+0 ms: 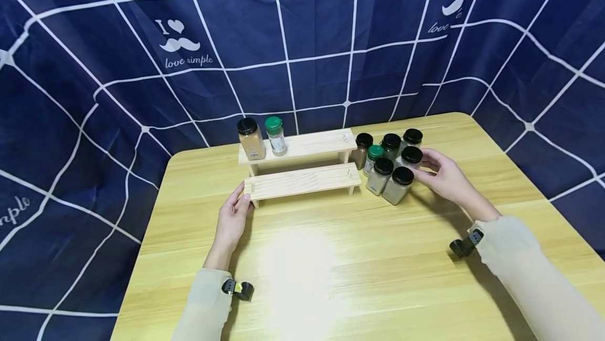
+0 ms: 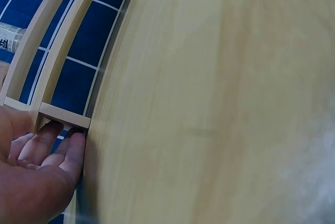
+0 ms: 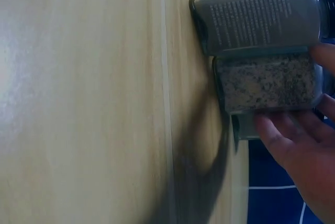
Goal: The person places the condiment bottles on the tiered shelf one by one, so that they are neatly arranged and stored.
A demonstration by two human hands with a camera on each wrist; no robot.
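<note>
On the bench (image 1: 331, 257), a back shelf (image 1: 314, 144) stands behind a front shelf (image 1: 302, 181). On the left part of the back shelf sit 2 jars (image 1: 252, 142), side by side. 7 more jars (image 1: 384, 166) stand in a bunch on the bench, right of the shelves. The left hand (image 1: 232, 220) is at the front shelf's left end. The right hand (image 1: 443, 175) is at the bunch's right side. A curtain (image 1: 316, 26) hangs behind the bench.
</note>
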